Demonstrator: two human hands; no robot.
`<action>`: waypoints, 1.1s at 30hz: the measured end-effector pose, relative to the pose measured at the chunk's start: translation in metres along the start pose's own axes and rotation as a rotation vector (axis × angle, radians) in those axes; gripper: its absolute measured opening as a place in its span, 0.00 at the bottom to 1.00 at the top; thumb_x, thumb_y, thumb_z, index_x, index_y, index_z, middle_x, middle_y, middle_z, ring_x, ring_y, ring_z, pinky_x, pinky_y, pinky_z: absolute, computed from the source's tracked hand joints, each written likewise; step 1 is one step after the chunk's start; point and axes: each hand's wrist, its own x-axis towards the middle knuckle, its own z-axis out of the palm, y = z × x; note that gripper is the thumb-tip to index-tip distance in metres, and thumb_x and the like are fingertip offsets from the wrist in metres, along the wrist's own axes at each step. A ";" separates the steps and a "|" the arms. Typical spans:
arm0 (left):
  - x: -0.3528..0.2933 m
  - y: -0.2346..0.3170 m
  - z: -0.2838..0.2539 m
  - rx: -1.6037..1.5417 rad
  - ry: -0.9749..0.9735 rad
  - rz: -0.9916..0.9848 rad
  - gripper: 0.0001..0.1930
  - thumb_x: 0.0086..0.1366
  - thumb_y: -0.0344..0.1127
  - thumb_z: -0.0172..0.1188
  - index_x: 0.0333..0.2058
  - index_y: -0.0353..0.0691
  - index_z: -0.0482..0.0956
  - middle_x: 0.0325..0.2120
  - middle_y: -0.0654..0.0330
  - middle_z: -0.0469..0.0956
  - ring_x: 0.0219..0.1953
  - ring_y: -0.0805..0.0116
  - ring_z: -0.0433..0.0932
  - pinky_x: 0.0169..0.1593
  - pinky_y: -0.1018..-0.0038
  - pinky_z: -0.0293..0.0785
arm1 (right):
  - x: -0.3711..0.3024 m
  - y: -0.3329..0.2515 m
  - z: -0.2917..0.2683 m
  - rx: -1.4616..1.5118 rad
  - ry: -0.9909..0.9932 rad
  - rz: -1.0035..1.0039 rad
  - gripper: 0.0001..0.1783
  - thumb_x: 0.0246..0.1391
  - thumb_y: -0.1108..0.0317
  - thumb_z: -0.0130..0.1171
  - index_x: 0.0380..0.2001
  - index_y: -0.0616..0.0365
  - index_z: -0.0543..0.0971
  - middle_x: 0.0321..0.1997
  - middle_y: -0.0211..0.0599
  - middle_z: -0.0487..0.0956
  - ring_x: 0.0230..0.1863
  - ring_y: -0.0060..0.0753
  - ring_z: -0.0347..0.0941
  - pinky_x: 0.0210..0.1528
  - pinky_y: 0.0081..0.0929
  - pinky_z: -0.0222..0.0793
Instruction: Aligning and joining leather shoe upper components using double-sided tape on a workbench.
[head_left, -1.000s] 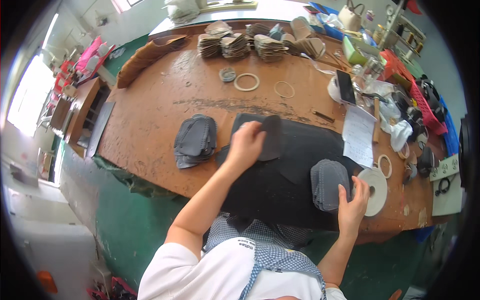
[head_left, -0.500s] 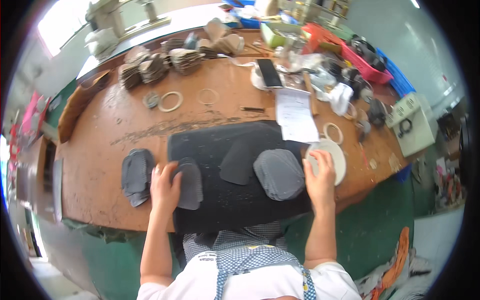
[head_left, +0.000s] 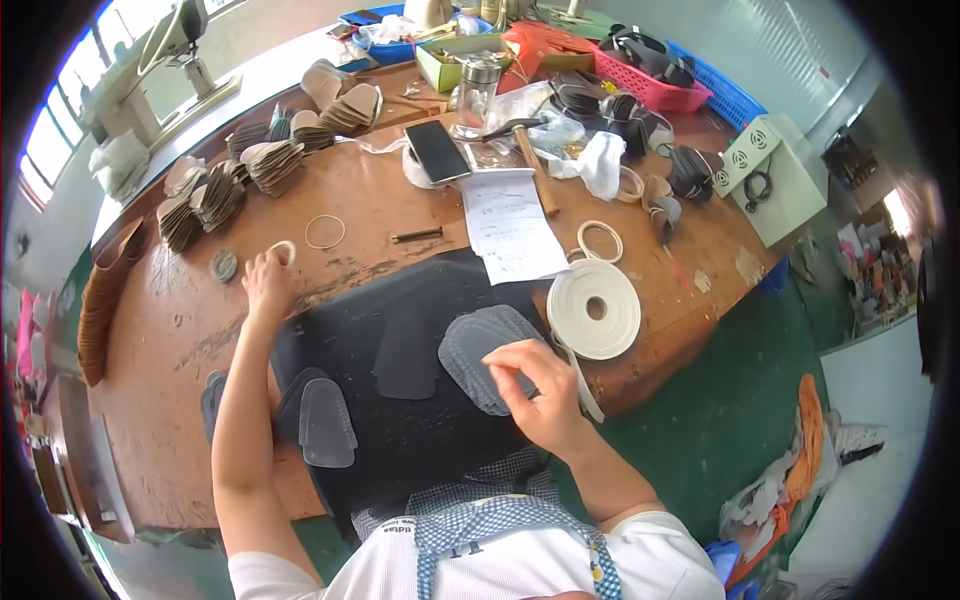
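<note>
while the left hand (head_left: 268, 290) is touching a flat cream ring (head_left: 291, 251), its grip being unclear, the right hand (head_left: 545, 392) is curving, thumb and fingers parted, over stacked grey round-ended pieces (head_left: 472, 343), lying on black sheeting (head_left: 420, 440), presumably for easy reach

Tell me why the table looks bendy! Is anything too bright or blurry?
In the head view, the fisheye lens bends the table and blackens the corners; in that head view too, the window glares white, writing on the paper sheet is fuzzy, and a dark piece nearly blends into the black cloth.
</note>
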 end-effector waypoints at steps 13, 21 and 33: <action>-0.191 0.152 -0.129 -0.421 0.149 0.712 0.17 0.51 0.22 0.62 0.43 0.36 0.79 0.40 0.53 0.74 0.47 0.50 0.73 0.56 0.53 0.70 | 0.053 0.017 0.008 0.410 -0.085 0.375 0.24 0.75 0.54 0.46 0.61 0.63 0.69 0.42 0.38 0.82 0.34 0.23 0.78 0.28 0.17 0.72; -0.069 0.122 -0.053 -0.279 0.218 0.621 0.15 0.55 0.20 0.58 0.43 0.39 0.78 0.41 0.53 0.75 0.51 0.50 0.72 0.58 0.58 0.67 | 0.135 0.253 -0.108 -0.896 -0.093 0.599 0.18 0.49 0.54 0.69 0.32 0.58 0.87 0.40 0.54 0.85 0.44 0.60 0.81 0.50 0.48 0.77; -0.090 0.198 -0.061 -0.793 -0.161 0.477 0.16 0.60 0.28 0.66 0.47 0.38 0.77 0.42 0.51 0.79 0.44 0.52 0.80 0.49 0.61 0.77 | 0.093 0.106 -0.077 0.889 0.330 0.447 0.06 0.65 0.74 0.57 0.44 0.62 0.77 0.50 0.55 0.83 0.48 0.44 0.83 0.57 0.35 0.78</action>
